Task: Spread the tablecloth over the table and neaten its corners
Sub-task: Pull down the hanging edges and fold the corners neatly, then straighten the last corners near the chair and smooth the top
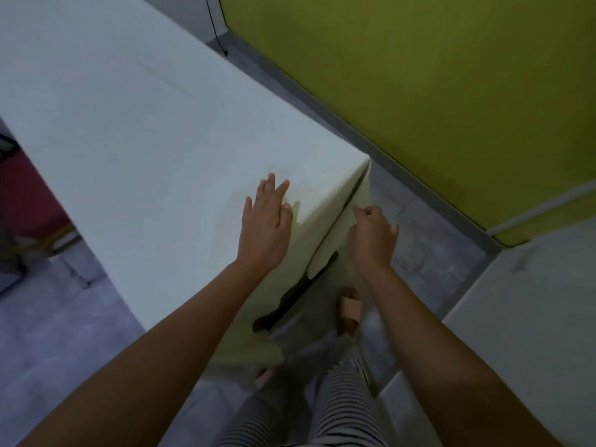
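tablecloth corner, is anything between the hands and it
Nothing visible. The left hand lies flat on the tablecloth near the corner, and the right hand is closed, apparently pinching the hanging fold beside it. No other object sits on the cloth there.

The top of the counter point(113, 124) lies bare under the tablecloth point(154, 175), open to a sweep from any side except near the corner, where the left hand point(269, 217) lies flat with fingers point(277, 188) spread. Just past that corner the right hand point(371, 233) pinches the hanging flap, filling the narrow gap beside the drop. Between the counter and the yellow wall point(419, 91) runs a slim strip of grey floor point(403, 214), passable along its length. A black cord point(216, 27) hangs at the far end. Below, a sandalled foot point(348, 311) and striped trousers point(342, 398) crowd the floor.
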The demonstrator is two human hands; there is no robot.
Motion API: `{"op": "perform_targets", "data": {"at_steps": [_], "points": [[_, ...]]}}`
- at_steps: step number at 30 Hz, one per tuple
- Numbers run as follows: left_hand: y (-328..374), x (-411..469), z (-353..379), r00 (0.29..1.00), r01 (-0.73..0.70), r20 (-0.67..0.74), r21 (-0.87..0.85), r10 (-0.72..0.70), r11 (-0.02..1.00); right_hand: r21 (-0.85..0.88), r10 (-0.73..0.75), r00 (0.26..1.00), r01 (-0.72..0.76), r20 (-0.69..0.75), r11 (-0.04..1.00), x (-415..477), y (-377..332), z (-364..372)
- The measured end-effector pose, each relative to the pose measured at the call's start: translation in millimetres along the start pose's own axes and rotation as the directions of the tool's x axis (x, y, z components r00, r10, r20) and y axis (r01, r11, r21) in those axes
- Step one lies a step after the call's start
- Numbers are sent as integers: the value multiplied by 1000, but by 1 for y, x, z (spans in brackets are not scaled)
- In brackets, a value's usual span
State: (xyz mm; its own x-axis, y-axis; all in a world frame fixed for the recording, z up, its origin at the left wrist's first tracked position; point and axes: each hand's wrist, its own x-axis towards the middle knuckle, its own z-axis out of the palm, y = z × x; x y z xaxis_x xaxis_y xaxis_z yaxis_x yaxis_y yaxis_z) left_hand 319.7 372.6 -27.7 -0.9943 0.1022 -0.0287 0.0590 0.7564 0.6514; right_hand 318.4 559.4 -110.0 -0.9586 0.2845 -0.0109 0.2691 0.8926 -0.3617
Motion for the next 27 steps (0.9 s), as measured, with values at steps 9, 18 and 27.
{"op": "perform_targets", "data": {"at_steps": [9,18,27], "points": [[-40,-54,-31,998,-34,49,148,27,988,-44,-5,999,4,-32,999,-57,9,-54],[-90,-93,-64,993,120,-26,253,-118,960,90,-187,982,187,0,978,-111,-81,-41],[-153,-107,-106,975,198,20,362,-220,911,130,-367,921,383,-128,915,-155,-193,-1]]}}
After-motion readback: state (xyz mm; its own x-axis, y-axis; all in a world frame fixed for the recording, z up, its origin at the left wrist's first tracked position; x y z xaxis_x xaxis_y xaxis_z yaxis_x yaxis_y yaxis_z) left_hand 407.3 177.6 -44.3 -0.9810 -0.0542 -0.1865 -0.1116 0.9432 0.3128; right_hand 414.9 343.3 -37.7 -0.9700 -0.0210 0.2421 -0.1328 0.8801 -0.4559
